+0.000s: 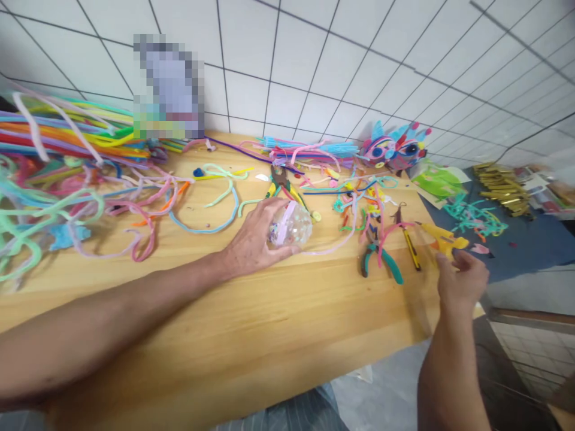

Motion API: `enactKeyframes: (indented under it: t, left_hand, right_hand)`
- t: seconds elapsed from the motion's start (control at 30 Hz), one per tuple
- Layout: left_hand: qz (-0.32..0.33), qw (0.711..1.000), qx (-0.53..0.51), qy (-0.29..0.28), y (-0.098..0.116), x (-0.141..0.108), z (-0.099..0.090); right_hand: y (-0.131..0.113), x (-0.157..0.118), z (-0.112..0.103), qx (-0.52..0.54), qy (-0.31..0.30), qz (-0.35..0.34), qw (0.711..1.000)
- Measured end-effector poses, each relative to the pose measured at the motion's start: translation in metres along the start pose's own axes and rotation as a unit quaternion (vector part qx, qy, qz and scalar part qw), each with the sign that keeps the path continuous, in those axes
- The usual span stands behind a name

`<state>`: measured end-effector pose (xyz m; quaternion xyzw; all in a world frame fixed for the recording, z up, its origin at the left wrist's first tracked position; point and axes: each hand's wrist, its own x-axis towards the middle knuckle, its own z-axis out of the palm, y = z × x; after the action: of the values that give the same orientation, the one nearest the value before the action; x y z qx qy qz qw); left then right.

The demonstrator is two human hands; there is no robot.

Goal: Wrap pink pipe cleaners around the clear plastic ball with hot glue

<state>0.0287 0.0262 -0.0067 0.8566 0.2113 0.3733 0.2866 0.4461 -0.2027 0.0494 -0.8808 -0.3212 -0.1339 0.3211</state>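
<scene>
My left hand [251, 242] is wrapped round a clear rounded plastic ball [302, 224], with a lilac fuzzy strip [286, 222] running across it. Small coloured bits show at its left side, too blurred to name. At the right end of the table, my right hand [462, 276] is closed round a yellow glue gun [442, 239], its nozzle pointing left. Between the hands lie teal-handled pliers [390, 263] and a yellow craft knife [411, 248]. Just behind the ball are yellow-and-green-handled pliers [279, 178].
Bundled pipe cleaners [67, 134] and loose curled ones [27, 221] cover the left of the wooden table [251, 335]. A colourful pipe-cleaner figure [395, 146] stands at the back by the tiled wall [287, 72]. Gold strips [503, 188] lie on the dark blue surface at right.
</scene>
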Motion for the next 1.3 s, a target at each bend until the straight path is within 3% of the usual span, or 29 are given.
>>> enactKeyframes:
  t: [0.1, 0.17, 0.27, 0.4, 0.5, 0.6, 0.73, 0.83, 1.0, 1.13, 1.3]
  left_hand:
    - [-0.010, 1.000, -0.003, 0.004, -0.001, 0.001, 0.000]
    - [-0.015, 1.000, 0.001, 0.022, -0.002, 0.001, 0.001]
    - [-0.007, 0.999, 0.000, 0.045, -0.001, 0.002, 0.001]
    - [-0.005, 0.999, -0.006, 0.042, 0.000, 0.002, 0.002]
    - [-0.003, 0.999, -0.008, 0.045, 0.000, 0.003, 0.004]
    - [0.004, 0.998, -0.014, 0.053, -0.001, 0.003, 0.006]
    - [0.006, 0.998, -0.024, 0.051, -0.001, 0.004, 0.006]
    - [-0.006, 0.998, -0.039, 0.043, 0.000, 0.004, 0.006]
    - [0.012, 0.998, -0.056, 0.032, -0.001, 0.005, 0.007]
    - [0.035, 0.998, -0.054, 0.024, -0.003, 0.005, 0.007]
    - [0.052, 0.996, -0.057, 0.033, -0.005, 0.005, 0.009]
  right_hand:
    - [-0.037, -0.038, 0.000, 0.046, -0.068, 0.013, 0.997]
    - [-0.071, -0.061, 0.007, 0.103, -0.204, -0.006, 0.974]
    - [-0.122, -0.087, 0.025, 0.146, -0.331, -0.073, 0.929]
    - [-0.157, -0.106, 0.045, 0.115, -0.374, -0.166, 0.905]
    - [-0.159, -0.113, 0.052, 0.104, -0.400, -0.135, 0.901]
    - [-0.157, -0.118, 0.059, 0.153, -0.402, -0.064, 0.900]
    - [-0.164, -0.121, 0.066, 0.243, -0.346, 0.002, 0.906]
    - [-0.176, -0.118, 0.060, 0.332, -0.285, 0.003, 0.899]
    - [-0.209, -0.103, 0.040, 0.415, -0.188, -0.052, 0.889]
    - [-0.236, -0.090, 0.044, 0.401, -0.218, -0.092, 0.885]
    - [-0.252, -0.081, 0.065, 0.401, -0.305, -0.134, 0.853]
